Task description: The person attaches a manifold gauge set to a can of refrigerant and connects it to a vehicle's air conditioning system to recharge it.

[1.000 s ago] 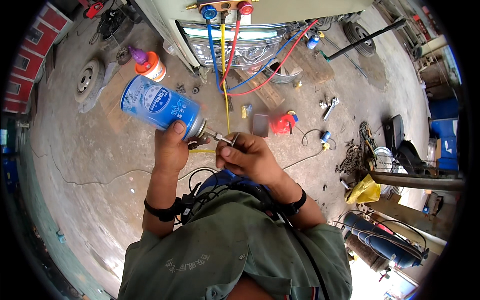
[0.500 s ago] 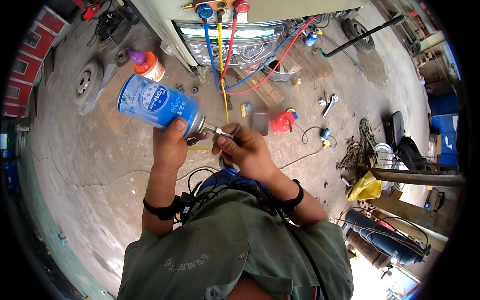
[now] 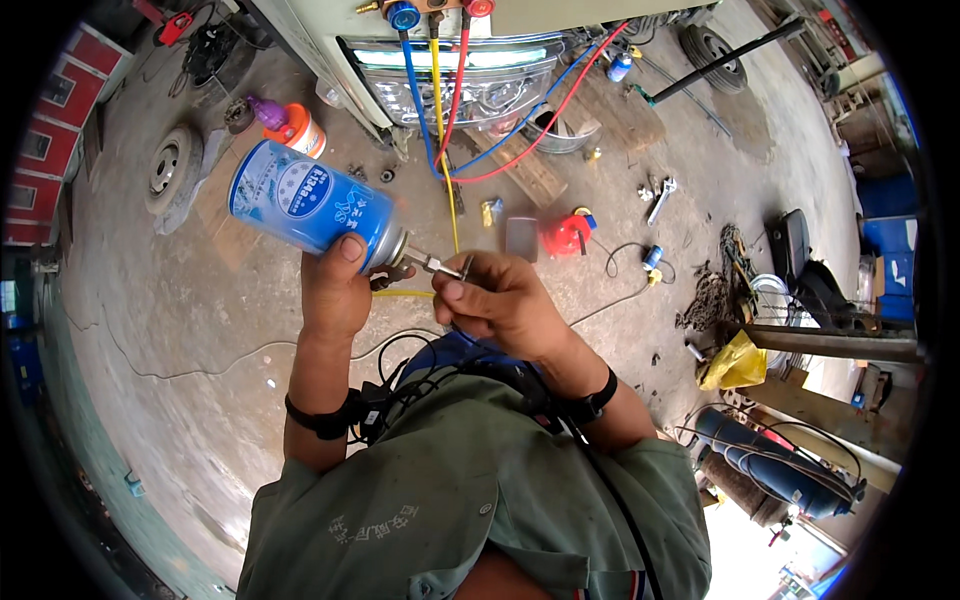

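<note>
Left hand (image 3: 337, 290) clasping a glossy, cylindrical blue refrigerant can (image 3: 310, 205), right hand (image 3: 500, 302) pinching its slim silvery tap valve (image 3: 430, 262) — as I watch remotely — mottled concrete floor (image 3: 215, 320) below.

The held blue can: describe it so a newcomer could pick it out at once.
From the green shirt at the bottom, follow the left forearm up to the left hand. It grips a tilted blue can whose metal fitting reaches the right hand. Unlike the small blue object on the floor, it is held.
</note>
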Demonstrator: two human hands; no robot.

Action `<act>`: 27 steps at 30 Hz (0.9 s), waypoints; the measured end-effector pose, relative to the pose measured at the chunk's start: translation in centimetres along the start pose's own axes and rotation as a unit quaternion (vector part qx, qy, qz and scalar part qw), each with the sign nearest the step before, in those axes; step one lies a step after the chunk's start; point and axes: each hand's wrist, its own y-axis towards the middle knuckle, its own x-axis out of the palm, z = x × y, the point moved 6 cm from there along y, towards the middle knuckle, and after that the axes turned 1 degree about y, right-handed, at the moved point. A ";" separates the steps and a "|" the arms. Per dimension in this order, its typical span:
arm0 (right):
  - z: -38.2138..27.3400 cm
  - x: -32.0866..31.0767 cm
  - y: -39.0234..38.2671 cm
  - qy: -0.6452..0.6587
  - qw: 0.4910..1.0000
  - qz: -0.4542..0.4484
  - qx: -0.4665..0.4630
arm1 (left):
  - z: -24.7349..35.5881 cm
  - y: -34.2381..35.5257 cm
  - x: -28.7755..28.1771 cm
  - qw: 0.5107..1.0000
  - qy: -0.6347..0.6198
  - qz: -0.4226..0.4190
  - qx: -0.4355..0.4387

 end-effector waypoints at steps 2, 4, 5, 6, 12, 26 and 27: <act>-1.2 0.2 -0.3 -0.267 0.946 0.085 -0.162 | -0.1 0.0 0.0 1.000 0.002 0.013 -0.007; -1.9 0.2 -0.4 -0.376 0.888 0.115 -0.239 | 0.0 0.5 0.0 0.999 -0.041 0.022 -0.018; -1.7 -0.1 -0.5 -0.325 0.914 0.107 -0.219 | 0.4 0.3 0.0 1.000 -0.002 0.029 0.007; -0.9 -0.6 -0.4 -0.208 0.959 0.088 -0.170 | 0.4 0.2 -0.2 1.000 -0.002 0.031 0.004; 2.3 -0.3 0.6 0.203 0.973 -0.038 0.099 | 0.6 0.3 -0.2 1.000 -0.010 0.012 0.011; 1.5 1.0 0.0 0.254 0.955 -0.082 0.131 | 0.5 0.4 -0.2 0.999 -0.036 -0.031 0.026; 0.5 0.6 0.2 0.131 0.989 -0.045 0.052 | 0.5 0.4 -0.2 0.999 -0.036 -0.031 0.025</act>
